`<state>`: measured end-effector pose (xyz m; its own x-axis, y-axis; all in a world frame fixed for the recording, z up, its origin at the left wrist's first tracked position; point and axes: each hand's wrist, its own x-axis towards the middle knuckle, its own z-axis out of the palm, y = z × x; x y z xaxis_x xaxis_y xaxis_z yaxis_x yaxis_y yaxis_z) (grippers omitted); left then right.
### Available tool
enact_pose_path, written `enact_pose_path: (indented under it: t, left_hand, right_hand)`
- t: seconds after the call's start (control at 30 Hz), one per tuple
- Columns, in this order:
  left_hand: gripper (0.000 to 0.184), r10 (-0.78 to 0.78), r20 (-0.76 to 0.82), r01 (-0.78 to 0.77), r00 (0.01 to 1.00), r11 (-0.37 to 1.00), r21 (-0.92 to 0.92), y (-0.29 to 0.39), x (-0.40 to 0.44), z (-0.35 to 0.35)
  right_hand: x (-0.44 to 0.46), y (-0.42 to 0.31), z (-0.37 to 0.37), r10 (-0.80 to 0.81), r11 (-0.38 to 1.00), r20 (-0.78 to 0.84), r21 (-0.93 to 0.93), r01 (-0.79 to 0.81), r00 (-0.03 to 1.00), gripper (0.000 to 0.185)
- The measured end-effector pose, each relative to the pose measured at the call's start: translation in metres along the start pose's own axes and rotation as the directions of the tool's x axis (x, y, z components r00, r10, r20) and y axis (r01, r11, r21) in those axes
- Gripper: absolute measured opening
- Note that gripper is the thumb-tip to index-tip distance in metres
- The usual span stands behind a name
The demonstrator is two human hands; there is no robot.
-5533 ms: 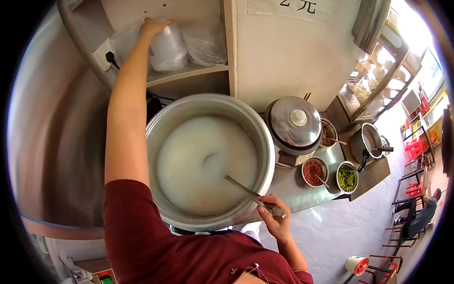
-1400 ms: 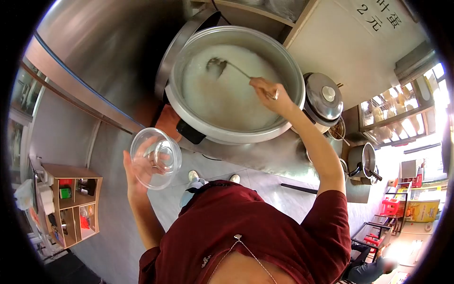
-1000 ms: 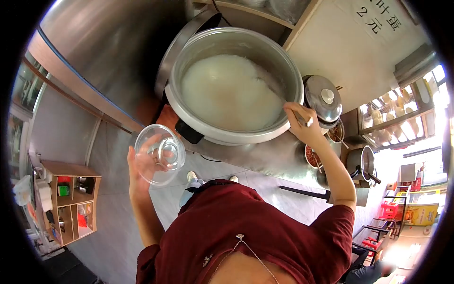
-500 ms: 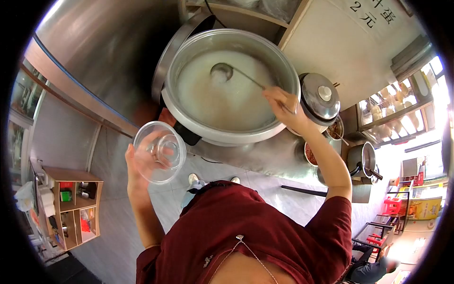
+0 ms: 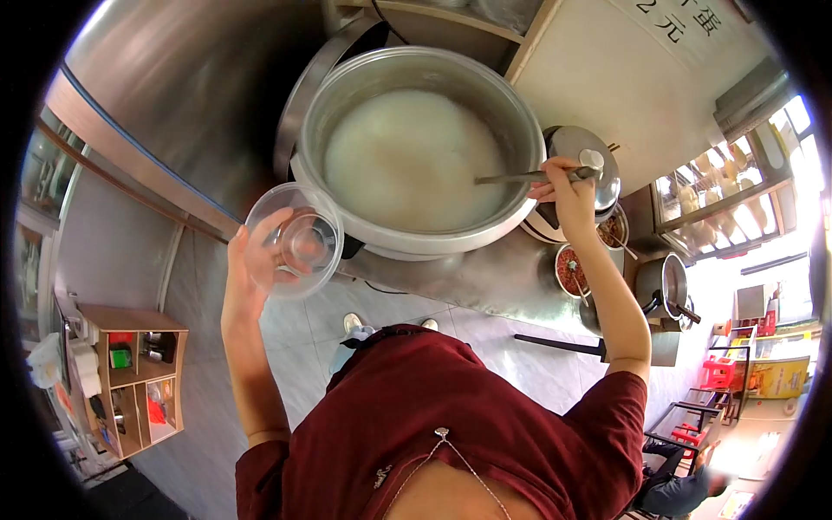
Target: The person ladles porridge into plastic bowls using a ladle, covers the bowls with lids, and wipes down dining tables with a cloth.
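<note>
My left hand (image 5: 246,276) is wrapped round a clear plastic bowl (image 5: 322,247), held up at the near-left side of a large round pot (image 5: 407,243). I see nothing in the bowl. Cloudy white liquid (image 5: 403,160), like thin rice porridge, partly fills the pot. My right hand (image 5: 572,206) grips a metal ladle (image 5: 513,178) by its handle, over the pot's right rim. The ladle's scoop is sunk in the liquid and hidden.
Right of the pot stands a smaller lidded pot (image 5: 576,143). Dishes with reddish food (image 5: 569,270) and a saucepan (image 5: 663,279) sit farther along the steel counter (image 5: 459,279). A wooden shelf unit (image 5: 139,319) is at left. A person (image 5: 680,494) sits at lower right.
The ladle's scoop has gone from the surface down into the liquid. My right hand has moved right and up, and my left hand has raised the bowl slightly.
</note>
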<state>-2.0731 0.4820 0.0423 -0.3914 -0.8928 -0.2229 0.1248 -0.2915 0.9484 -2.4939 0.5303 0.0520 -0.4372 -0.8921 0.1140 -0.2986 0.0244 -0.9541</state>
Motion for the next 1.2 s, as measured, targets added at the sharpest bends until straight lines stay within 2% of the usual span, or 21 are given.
enact_pose_path:
  t: [0.07, 0.2, 0.23, 0.33, 0.37, 0.4, 0.47, 0.5, 0.63, 0.73, 0.83, 0.9, 0.93, 0.97, 1.07, 1.1, 1.2]
  left_hand:
    - [0.078, 0.017, 0.014, -0.017, 1.0, 1.0, 0.018, 0.003, 0.003, 0.004]
    - [0.078, 0.031, 0.06, -0.033, 0.998, 0.998, 0.044, 0.004, 0.007, 0.003]
    - [0.078, 0.039, 0.071, -0.042, 0.997, 0.998, 0.049, 0.003, 0.008, 0.002]
    - [0.077, 0.058, 0.08, -0.058, 0.995, 0.998, 0.005, 0.0, 0.007, 0.002]
    - [0.077, 0.064, 0.079, -0.062, 0.995, 0.998, -0.02, -0.001, 0.007, 0.002]
    - [0.076, 0.07, 0.094, -0.067, 0.993, 0.997, -0.031, -0.002, 0.006, 0.0]
    - [0.075, 0.085, 0.124, -0.078, 0.989, 0.995, -0.055, -0.003, 0.006, -0.007]
    - [0.074, 0.086, 0.125, -0.078, 0.988, 0.995, -0.064, -0.003, 0.005, -0.008]
    - [0.073, 0.093, 0.108, -0.085, 0.99, 0.994, -0.075, -0.002, 0.001, -0.011]
    - [0.073, 0.111, 0.12, -0.103, 0.987, 0.992, -0.067, -0.003, 0.006, -0.01]
    - [0.074, 0.1, 0.144, -0.09, 0.985, 0.993, -0.073, -0.001, 0.012, -0.002]
    - [0.074, 0.094, 0.17, -0.081, 0.981, 0.993, -0.082, 0.001, 0.017, 0.004]
    - [0.074, 0.097, 0.187, -0.082, 0.978, 0.993, -0.089, 0.001, 0.018, 0.006]
    - [0.075, 0.1, 0.202, -0.082, 0.974, 0.992, -0.095, 0.0, 0.02, 0.008]
    - [0.075, 0.083, 0.203, -0.065, 0.976, 0.993, -0.094, 0.001, 0.023, 0.012]
    - [0.074, 0.095, 0.201, -0.076, 0.975, 0.992, -0.097, 0.001, 0.023, 0.011]
    - [0.07, 0.119, 0.176, -0.103, 0.977, 0.99, -0.1, 0.0, 0.021, 0.006]
  right_hand:
    - [0.002, -0.011, -0.005, 0.156, 0.976, -0.055, 0.165, -0.145, 0.986, 0.022]
    - [0.014, -0.013, -0.002, 0.104, 0.948, -0.082, 0.309, -0.074, 0.991, 0.026]
    - [0.016, -0.018, 0.0, 0.105, 0.953, -0.066, 0.294, -0.081, 0.992, 0.024]
    - [0.02, -0.017, 0.019, -0.102, 0.981, -0.033, 0.161, 0.106, 0.994, 0.02]
    - [0.019, -0.014, 0.024, -0.191, 0.978, 0.03, 0.092, 0.187, 0.981, 0.016]
    - [0.02, -0.006, 0.025, -0.337, 0.938, 0.103, -0.046, 0.343, 0.936, 0.016]
    - [0.024, 0.008, 0.023, -0.558, 0.726, 0.302, -0.273, 0.631, 0.773, 0.014]
    - [0.018, -0.001, 0.02, -0.54, 0.639, 0.388, -0.389, 0.664, 0.747, 0.013]
    - [0.002, -0.01, 0.009, -0.491, 0.452, 0.512, -0.542, 0.709, 0.705, 0.012]
    - [-0.013, -0.019, 0.0, -0.303, 0.551, 0.461, -0.629, 0.548, 0.834, 0.01]
    - [-0.019, -0.031, -0.002, -0.408, 0.72, 0.37, -0.432, 0.544, 0.834, 0.012]
    - [-0.018, -0.041, 0.005, -0.199, 0.933, 0.211, -0.257, 0.25, 0.957, 0.015]
    - [-0.016, -0.044, 0.008, -0.068, 0.986, 0.149, -0.143, 0.09, 0.987, 0.017]
    - [-0.008, -0.038, 0.009, -0.029, 0.999, 0.135, -0.028, 0.033, 0.99, 0.02]
    - [0.005, -0.033, 0.017, -0.016, 0.993, 0.103, 0.115, 0.004, 0.995, 0.02]
    - [0.01, -0.028, 0.018, -0.059, 0.993, 0.125, 0.105, 0.046, 0.99, 0.021]
    - [0.012, -0.015, 0.024, -0.381, 0.92, 0.207, -0.01, 0.392, 0.901, 0.014]
